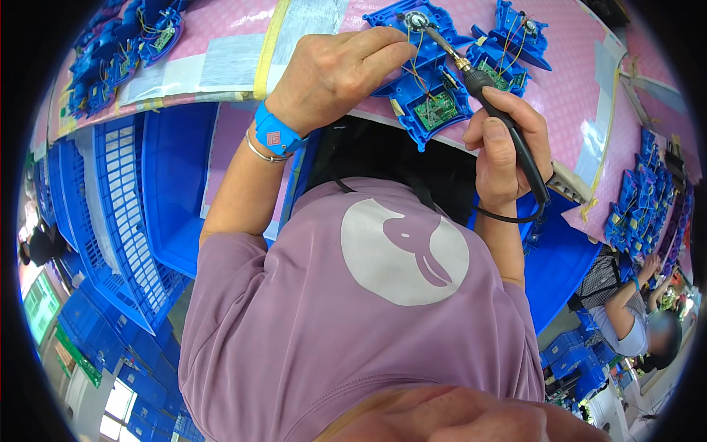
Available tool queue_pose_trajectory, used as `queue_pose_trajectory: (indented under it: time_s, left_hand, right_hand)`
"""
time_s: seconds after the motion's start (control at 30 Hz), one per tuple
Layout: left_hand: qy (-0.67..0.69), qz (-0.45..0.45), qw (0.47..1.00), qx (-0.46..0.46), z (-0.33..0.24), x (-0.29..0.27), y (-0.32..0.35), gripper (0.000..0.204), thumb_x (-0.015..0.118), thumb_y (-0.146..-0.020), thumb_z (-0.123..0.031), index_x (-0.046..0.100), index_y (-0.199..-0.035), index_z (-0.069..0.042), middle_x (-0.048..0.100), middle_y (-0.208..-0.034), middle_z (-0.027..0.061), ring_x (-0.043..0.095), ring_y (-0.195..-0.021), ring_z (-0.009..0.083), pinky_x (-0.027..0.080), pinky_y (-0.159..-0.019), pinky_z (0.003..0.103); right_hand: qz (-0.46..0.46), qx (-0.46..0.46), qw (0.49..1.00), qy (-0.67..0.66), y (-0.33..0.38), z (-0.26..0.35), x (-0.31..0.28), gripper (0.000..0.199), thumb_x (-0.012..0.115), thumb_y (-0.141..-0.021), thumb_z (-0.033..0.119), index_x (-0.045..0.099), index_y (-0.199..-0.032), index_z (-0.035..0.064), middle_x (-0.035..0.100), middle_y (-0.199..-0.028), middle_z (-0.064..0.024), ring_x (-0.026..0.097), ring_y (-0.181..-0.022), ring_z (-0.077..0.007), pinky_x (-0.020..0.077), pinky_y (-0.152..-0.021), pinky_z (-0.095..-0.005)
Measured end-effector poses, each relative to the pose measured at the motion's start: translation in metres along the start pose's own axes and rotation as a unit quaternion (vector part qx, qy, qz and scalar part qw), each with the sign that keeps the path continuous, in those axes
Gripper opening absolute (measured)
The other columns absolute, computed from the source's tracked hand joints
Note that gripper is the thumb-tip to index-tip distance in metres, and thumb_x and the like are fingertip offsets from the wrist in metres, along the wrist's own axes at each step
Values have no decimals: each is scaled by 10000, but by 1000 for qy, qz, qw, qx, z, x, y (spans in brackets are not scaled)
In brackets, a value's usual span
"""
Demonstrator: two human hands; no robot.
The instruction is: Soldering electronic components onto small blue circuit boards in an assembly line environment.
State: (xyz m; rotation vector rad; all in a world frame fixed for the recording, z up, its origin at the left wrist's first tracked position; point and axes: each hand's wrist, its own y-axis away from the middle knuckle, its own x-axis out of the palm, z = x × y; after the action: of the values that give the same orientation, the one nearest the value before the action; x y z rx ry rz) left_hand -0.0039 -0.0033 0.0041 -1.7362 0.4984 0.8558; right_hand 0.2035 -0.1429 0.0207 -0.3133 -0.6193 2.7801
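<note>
The right hand [508, 151] is wrapped around the black handle of a soldering iron [492, 103], thumb pressed along the grip and fingers curled shut about it. The iron slants up toward eleven o'clock, its metal tip meeting a round silver speaker [417, 20] set in the top of a blue shell [427, 70]. A black cord [508, 216] loops off the handle's low end, toward six o'clock of the hand.

The left hand [335, 74] lies at nine o'clock of the shell, fingers bunched together and reaching right, their tips at the shell's edge where thin wires run; whether they pinch a wire I cannot tell. On that wrist sit a blue strap [276, 134] and a thin silver bangle [261, 153].

Inside the shell, at five o'clock from the speaker, is a green board [436, 109]. A second blue shell [508, 51] with its own board lies just beside it at three o'clock. Both rest on a pink mat [582, 96] covering the bench.

More blue shells are stacked at the far top left [125, 48] and along the right edge [648, 199]. Blue crates [125, 214] stand at nine o'clock, below the bench. At four o'clock, well apart, another person [626, 309] bends over work.
</note>
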Motion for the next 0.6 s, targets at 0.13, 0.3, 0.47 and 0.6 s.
queue_pose_trajectory:
  time_s: [0.13, 0.3, 0.47, 0.6]
  left_hand:
    - [19, 6, 1000, -8, -1, -2, -2, 344, 829, -757, -96, 732, -1087, -77, 746, -1019, 76, 745, -833, 222, 600, -653, 300]
    - [114, 4, 992, -55, -4, -18, 1, 283, 838, -778, -83, 745, -1046, -67, 754, -997, 77, 749, -853, 213, 599, -649, 292]
    - [273, 47, 959, -63, -3, -22, 18, 383, 861, -749, -42, 722, -1102, -89, 735, -1081, 46, 736, -813, 226, 596, -664, 281]
    - [228, 21, 966, -120, -26, -20, 13, 420, 831, -741, 1, 723, -1123, -137, 703, -1195, 63, 736, -837, 244, 598, -662, 308]
  right_hand:
    - [0, -3, 1000, -4, 0, 0, -2, 326, 594, -940, 64, 604, -1210, -120, 637, -761, -147, 575, -610, -144, 448, -544, -265]
    - [-19, -2, 1000, -3, 0, 4, -3, 329, 594, -937, 72, 605, -1203, -120, 622, -730, -145, 566, -595, -151, 447, -541, -267]
    - [-35, -11, 999, -8, 0, 8, -9, 331, 591, -932, 75, 604, -1199, -120, 607, -706, -146, 558, -586, -157, 440, -536, -267]
    - [-64, -17, 997, -33, 2, 11, -13, 338, 592, -926, 72, 604, -1202, -122, 600, -695, -143, 542, -577, -154, 435, -535, -265]
